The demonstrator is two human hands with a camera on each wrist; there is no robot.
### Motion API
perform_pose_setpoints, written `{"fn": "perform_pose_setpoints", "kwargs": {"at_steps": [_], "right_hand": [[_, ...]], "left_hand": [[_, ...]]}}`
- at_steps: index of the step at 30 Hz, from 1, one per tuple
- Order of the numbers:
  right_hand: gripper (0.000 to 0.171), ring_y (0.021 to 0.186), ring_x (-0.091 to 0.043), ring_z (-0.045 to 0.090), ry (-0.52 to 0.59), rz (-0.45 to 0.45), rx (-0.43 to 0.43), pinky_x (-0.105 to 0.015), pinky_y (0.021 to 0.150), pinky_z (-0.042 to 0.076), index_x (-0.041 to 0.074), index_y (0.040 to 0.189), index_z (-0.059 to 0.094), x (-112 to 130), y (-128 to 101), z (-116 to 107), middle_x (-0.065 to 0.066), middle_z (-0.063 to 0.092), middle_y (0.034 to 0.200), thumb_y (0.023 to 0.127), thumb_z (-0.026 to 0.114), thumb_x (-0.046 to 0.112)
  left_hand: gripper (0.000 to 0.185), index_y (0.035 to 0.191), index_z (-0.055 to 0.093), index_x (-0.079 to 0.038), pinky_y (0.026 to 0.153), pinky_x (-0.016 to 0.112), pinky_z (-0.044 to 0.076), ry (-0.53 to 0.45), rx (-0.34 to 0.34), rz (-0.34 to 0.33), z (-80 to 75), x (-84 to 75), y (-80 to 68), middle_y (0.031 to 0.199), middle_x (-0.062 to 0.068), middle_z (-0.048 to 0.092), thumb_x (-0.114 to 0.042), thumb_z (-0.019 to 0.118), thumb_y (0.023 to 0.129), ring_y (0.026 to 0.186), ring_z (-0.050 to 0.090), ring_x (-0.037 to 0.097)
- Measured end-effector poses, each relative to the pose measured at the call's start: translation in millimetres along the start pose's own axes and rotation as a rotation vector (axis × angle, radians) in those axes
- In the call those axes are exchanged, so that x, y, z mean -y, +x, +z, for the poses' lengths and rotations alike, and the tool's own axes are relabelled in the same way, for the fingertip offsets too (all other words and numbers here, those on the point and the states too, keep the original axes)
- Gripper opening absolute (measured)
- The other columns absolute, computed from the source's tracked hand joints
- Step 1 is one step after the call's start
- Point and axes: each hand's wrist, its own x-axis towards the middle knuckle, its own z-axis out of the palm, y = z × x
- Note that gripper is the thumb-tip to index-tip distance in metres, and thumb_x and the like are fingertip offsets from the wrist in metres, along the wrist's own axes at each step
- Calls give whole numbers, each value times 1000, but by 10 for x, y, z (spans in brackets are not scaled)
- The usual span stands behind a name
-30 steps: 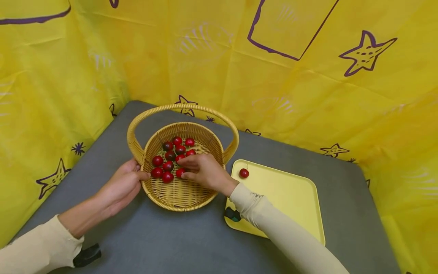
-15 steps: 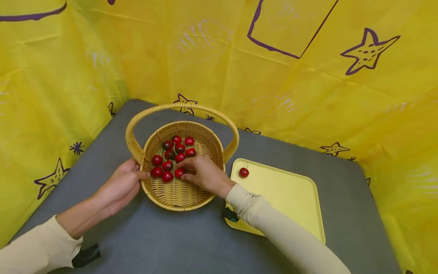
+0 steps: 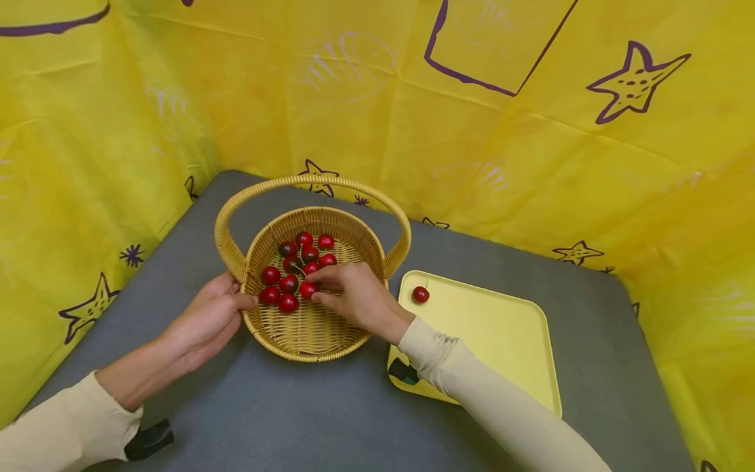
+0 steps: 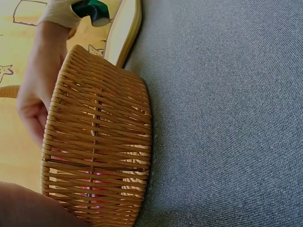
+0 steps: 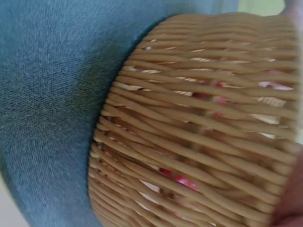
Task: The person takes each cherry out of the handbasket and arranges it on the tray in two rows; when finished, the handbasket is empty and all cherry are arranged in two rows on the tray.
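Note:
A round wicker basket [image 3: 312, 337] with an arched handle stands on the grey table. My left hand [image 3: 206, 314] grips its left rim, thumb over the edge, near the foot of the handle. Several dark red cherries [image 3: 288, 303] lie inside, mostly towards the left and back. My right hand [image 3: 360, 298] reaches in over the right rim and pinches one cherry [image 3: 308, 290] between thumb and fingers; a stem sticks up beside the fingertips. In the left wrist view the basket's woven wall [image 4: 99, 137] hides most of the fruit, as does the wall [image 5: 199, 127] in the right wrist view.
A pale yellow tray [image 3: 501, 328] lies right of the basket, partly under the right forearm. A single cherry [image 3: 421, 295] with its stem up sits in its far left corner. Yellow patterned cloth [image 3: 354, 118] hangs behind and beside the table.
The right fingers have closed on the front cherry, which has shifted slightly up and away from me, its stem now showing. The left hand keeps its hold on the basket rim.

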Motion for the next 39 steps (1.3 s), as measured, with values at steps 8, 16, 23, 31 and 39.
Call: {"fn": "perform_pose_setpoints", "kwargs": {"at_steps": [8,16,23,31,39], "right_hand": [[32,113,-3,70,37,-103,-113,-22,95,57,18,129,77,241,-478,-312,7,77,121,98,78,16],[37,111,-5,72,104,-94,-323,-28,92,60,20,129,78,273,-1123,-714,10,76,125,93,81,13],[41,106,-9,75,139,52,-500,-28,85,62,19,129,78,-82,-1460,-909,4,78,120,90,84,10],[39,108,-21,76,140,252,-508,-20,84,59,8,129,77,-596,-1624,-832,-9,78,121,91,83,9],[38,109,-25,75,126,380,-478,-23,85,60,4,129,76,-966,-1668,-689,-14,77,121,91,81,3]], "left_hand": [[83,167,-11,-1,130,53,1,-6,10,7,-6,20,10,176,15,-4,8,40,102,159,-6,28],[82,167,-10,0,130,50,1,-9,12,13,0,16,15,176,16,-5,9,39,102,159,-6,27],[81,167,-10,-1,131,48,2,-8,21,15,-11,23,9,175,15,-5,9,38,103,160,-6,27],[80,167,-10,-1,131,48,2,-12,16,9,-20,32,-3,175,15,-6,9,38,103,159,-7,27],[80,166,-9,1,131,49,1,-16,16,10,-13,24,7,175,16,-4,9,39,103,159,-7,27]]}}
